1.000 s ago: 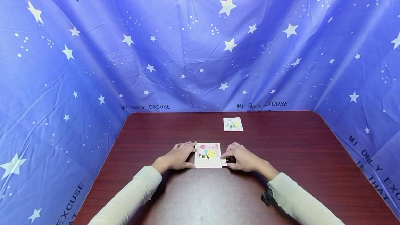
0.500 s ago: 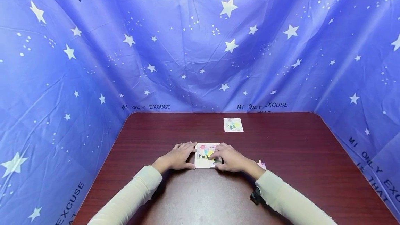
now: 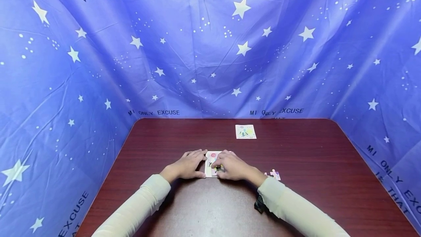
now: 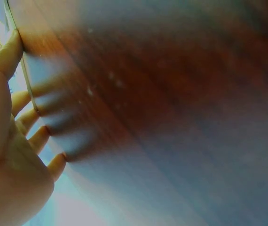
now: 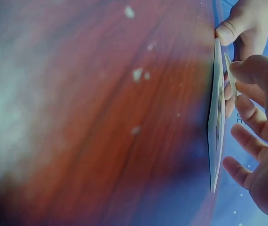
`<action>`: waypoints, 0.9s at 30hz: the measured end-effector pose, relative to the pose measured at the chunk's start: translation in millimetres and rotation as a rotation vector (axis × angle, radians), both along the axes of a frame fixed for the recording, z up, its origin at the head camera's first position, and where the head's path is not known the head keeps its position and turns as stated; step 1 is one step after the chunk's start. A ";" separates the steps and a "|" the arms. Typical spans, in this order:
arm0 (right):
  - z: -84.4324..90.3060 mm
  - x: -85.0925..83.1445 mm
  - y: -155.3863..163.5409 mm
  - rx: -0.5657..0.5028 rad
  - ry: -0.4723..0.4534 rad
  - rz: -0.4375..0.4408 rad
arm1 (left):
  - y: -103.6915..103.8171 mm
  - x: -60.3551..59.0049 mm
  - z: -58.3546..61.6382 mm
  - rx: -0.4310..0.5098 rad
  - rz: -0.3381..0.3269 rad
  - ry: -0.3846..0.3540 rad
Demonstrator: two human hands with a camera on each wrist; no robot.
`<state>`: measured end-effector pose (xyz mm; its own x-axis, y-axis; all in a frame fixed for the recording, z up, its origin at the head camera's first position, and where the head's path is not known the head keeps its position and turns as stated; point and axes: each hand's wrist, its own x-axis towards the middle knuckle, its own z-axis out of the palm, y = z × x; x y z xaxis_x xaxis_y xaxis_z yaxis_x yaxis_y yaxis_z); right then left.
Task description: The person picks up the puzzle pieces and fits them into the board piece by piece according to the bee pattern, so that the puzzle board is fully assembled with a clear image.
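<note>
1) The puzzle board (image 3: 209,173) lies flat on the dark red table (image 3: 210,207), between the two hands
2) The left hand (image 3: 187,164) is at the board's left side, thumb at the near corner, fingers spread apart and touching along that edge
3) The right hand (image 3: 234,165) is over the board, covering much of its picture, and pinches a puzzle piece (image 5: 232,87) between thumb and forefinger; its other fingers are spread
4) In the right wrist view the board is almost edge-on, so the piece seems to be just above its face, though light contact is hard to rule out
5) Loose pieces (image 3: 275,175) lie beside the right sleeve (image 3: 279,193), which partly hides them
6) A picture card (image 3: 245,131) lies farther back, well apart from the hands
7) Behind the table hangs a blue curtain (image 3: 181,10) with white stars
</note>
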<state>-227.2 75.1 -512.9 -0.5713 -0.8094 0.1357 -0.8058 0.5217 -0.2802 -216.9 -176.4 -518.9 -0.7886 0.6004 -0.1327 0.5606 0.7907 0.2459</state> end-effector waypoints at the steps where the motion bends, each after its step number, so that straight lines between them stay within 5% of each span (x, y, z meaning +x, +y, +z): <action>1: 0.5 0.2 -1.5 0.003 -0.001 -0.005 | 0.2 0.2 0.4 0.001 -0.001 -0.001; 11: 0.0 -0.8 -9.0 0.039 -0.047 -0.048 | 1.4 -0.1 -0.2 0.006 -0.008 -0.001; 27: -4.4 -3.9 -18.2 0.061 0.037 -0.009 | 0.2 0.6 3.8 -0.005 -0.002 -0.007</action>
